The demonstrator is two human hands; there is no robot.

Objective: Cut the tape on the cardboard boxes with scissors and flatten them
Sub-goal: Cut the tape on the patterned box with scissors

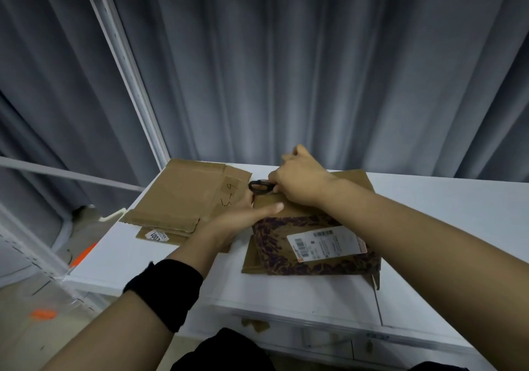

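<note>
Clearly the cut wants care: the right hand (300,180) grips black-handled scissors (261,186) at the far edge of the purple-patterned brown cardboard box (309,244), the left hand (246,213) pressing flat on that box's near-left corner. Keep the steadying fingers (272,207) clear of the blades, which are hidden.

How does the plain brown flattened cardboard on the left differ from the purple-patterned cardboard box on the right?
The plain brown flattened cardboard bears handwritten marks; the purple-patterned cardboard box carries a white printed shipping label. The plain one lies free, while the left hand presses the patterned one and the right hand holds black scissors at its far edge. Both lie on the white table.
</note>
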